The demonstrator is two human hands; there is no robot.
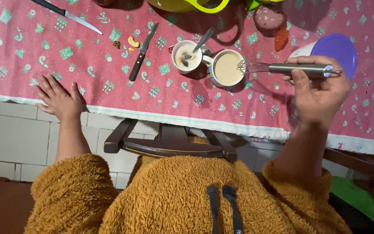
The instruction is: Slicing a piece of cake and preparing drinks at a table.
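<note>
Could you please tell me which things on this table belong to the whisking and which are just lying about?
In use: whisk held in the right hand; mug of beige batter under its wires.

Lying about: cup with spoon, two knives, purple lid, sausage end. The left hand rests flat on the tablecloth.

Your worktop wears a pink cloth (247,108) patterned with small green and white motifs. Your silver metal whisk (282,67) sits over a white mug of beige batter (227,68), beside a round purple lid (336,50); your fuzzy sleeves (72,195) are mustard-brown.
</note>
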